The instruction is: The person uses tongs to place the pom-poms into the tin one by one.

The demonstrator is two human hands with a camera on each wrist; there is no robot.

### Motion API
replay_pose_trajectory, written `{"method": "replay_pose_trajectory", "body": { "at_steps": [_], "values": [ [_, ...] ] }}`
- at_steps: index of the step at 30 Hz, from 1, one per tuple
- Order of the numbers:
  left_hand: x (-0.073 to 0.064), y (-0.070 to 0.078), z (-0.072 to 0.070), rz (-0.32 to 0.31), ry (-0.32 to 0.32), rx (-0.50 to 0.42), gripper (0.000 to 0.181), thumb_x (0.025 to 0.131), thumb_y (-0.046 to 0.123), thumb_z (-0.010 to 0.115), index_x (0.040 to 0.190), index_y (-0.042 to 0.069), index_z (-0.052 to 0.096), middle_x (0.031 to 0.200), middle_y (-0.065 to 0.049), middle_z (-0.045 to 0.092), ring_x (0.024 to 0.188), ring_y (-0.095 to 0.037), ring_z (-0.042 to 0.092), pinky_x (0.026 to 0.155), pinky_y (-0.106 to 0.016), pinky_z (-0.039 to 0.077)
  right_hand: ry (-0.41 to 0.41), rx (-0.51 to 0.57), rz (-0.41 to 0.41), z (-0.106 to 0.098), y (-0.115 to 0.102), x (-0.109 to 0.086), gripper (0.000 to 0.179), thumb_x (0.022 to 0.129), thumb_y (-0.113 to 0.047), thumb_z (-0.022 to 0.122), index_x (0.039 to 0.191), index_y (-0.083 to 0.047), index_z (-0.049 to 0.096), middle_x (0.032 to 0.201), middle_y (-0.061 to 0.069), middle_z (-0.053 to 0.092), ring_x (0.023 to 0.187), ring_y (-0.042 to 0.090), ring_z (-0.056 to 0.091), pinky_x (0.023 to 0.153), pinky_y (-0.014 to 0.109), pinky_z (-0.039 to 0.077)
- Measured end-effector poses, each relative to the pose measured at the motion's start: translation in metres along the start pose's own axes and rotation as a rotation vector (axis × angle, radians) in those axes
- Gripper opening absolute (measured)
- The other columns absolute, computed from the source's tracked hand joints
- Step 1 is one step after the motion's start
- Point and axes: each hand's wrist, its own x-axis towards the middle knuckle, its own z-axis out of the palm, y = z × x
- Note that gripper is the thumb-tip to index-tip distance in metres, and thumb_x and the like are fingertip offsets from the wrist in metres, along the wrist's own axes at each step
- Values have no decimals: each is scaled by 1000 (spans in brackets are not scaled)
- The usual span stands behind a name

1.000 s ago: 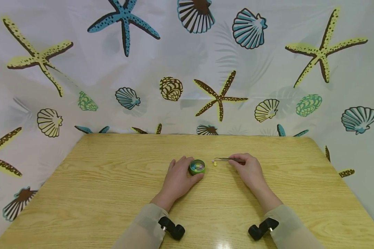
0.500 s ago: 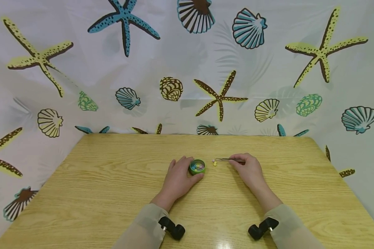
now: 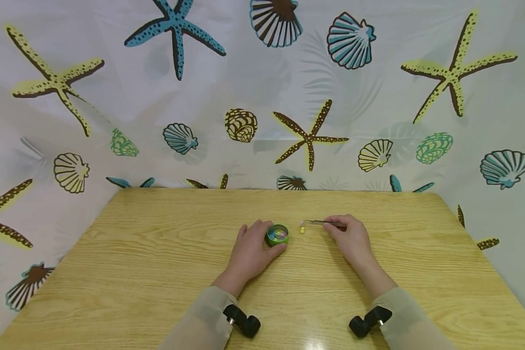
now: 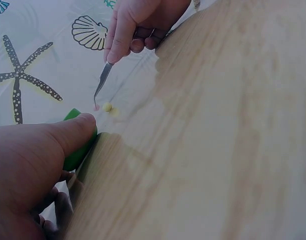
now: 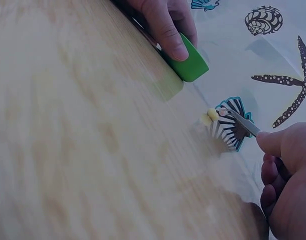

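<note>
The right hand [image 3: 350,237] pinches tweezers [image 4: 103,77], their tip a bit higher than before, with a pink bead [image 4: 96,107] at it beside the yellow bead [image 4: 107,107]. The left hand [image 3: 251,249] still curls round the green cup [image 5: 196,65].

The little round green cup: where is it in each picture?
Head: round green cup, below centre, slightly right.
Left wrist: cup left of centre, partly covered.
Right wrist: cup in the upper part, right of centre.
Shared landmark: thin, bent metal tweezers, seen in all three.
</note>
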Motion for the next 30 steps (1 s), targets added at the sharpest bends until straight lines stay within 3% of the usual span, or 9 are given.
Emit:
{"method": "replay_pose_trajectory", "body": {
  "at_steps": [6,11,20,30],
  "values": [
    [0,-1,0,1,0,2,70,102,41,83,155,3,59,158,-18,60,158,-39,42,135,-60,15,20,31,-35,1,0,0,18,107,-17,77,120,-7,84,116,10,72,108,26,69,89,30,57],
    [0,-1,1,2,0,5,70,102,42,83,155,3,59,158,-18,60,159,-39,42,135,-60,15,18,100,-116,3,-2,0,17,106,-17,79,119,-8,84,112,8,72,102,21,68,83,21,55],
    [0,-1,-1,-4,-6,4,71,102,44,83,156,3,59,159,-18,59,159,-38,41,135,-59,13,-65,174,-217,9,-10,-6,15,106,-18,78,117,-9,85,112,7,71,99,19,68,85,22,56],
    [0,-1,-1,6,-2,9,71,102,44,82,155,3,59,159,-18,60,159,-39,41,135,-61,15,-129,129,-260,17,-17,-12,14,106,-17,79,117,-10,85,111,4,70,99,18,68,85,26,57]
  ]
}}
